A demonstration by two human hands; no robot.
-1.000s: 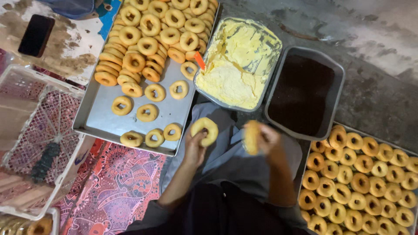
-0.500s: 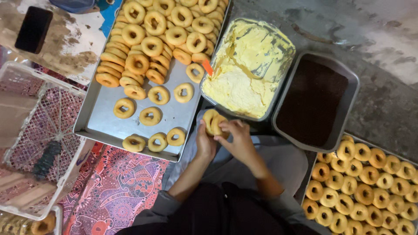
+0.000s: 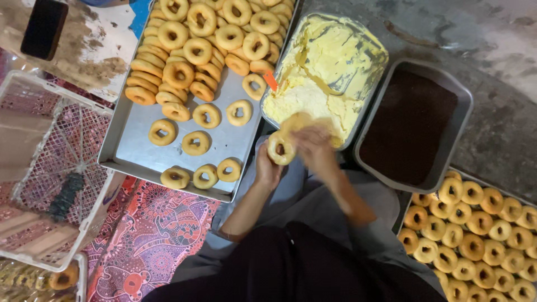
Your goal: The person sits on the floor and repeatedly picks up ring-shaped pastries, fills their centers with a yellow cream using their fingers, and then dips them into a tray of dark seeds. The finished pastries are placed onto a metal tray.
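My left hand (image 3: 267,168) holds a ring doughnut (image 3: 279,149) upright in front of me. My right hand (image 3: 314,150) is pressed against that doughnut from the right, with a blurred second piece (image 3: 297,122) above its fingers, close over the near edge of the pan of pale yellow cream (image 3: 330,61). An orange-handled tool (image 3: 271,80) sticks out of the cream at its left rim. A metal tray (image 3: 134,151) to the left carries several plain doughnuts (image 3: 206,116), piled at its far end.
A dark pan of brown topping (image 3: 411,126) sits right of the cream. Another tray of doughnuts (image 3: 481,235) lies at the lower right. A white plastic crate (image 3: 50,168) stands on the left over patterned cloth (image 3: 151,240). A black phone (image 3: 43,29) lies far left.
My hands, apart a second ago with a doughnut piece in each, have come together and moved up toward the cream pan's near edge.
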